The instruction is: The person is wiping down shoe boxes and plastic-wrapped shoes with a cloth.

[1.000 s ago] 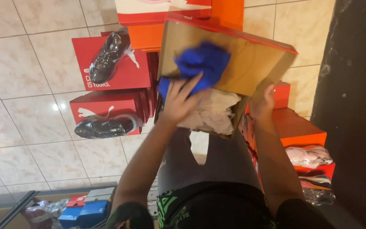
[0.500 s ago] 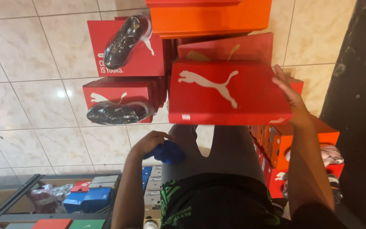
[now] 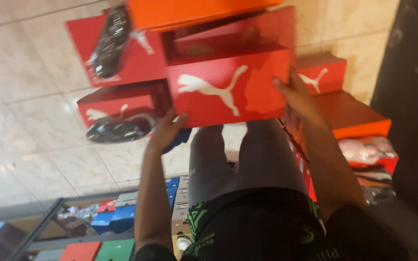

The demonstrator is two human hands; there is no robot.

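- Head view, only view recorded; frame is motion-blurred.
- A red shoebox [image 3: 228, 89] with a white animal emblem on its lid is held at centre frame, just above the person's grey-trousered legs [image 3: 247, 164].
- Left hand [image 3: 166, 129] is seen at the box's lower left corner; fingers are curled up against the underside and edge, grasping the box.
- A blue cloth [image 3: 179, 139] is glimpsed just beneath that hand; whether it is pinched by the same fingers cannot be told.
- Right hand [image 3: 300, 99] is pressed against the box's right end, fingers spread and laid flat over the lid edge, clasping the box from that side.
- An orange box [image 3: 189, 12] is noted along the top edge of the frame, directly above the held box.
- Upper left: a red box [image 3: 136, 60] carrying a black shoe [image 3: 108, 41] on its lid.
- Left of centre: a second red box [image 3: 114, 104] with another black shoe [image 3: 119, 129] just below it, wrapped in clear film.
- Right of centre: further red and orange boxes [image 3: 349, 113] stacked beside the right forearm; wrapped shoes [image 3: 366, 150] are seen below them.
- Pale tiled floor [image 3: 25, 125] fills the left half.
- Lower left: a shelf [image 3: 107, 217] holding small coloured boxes.
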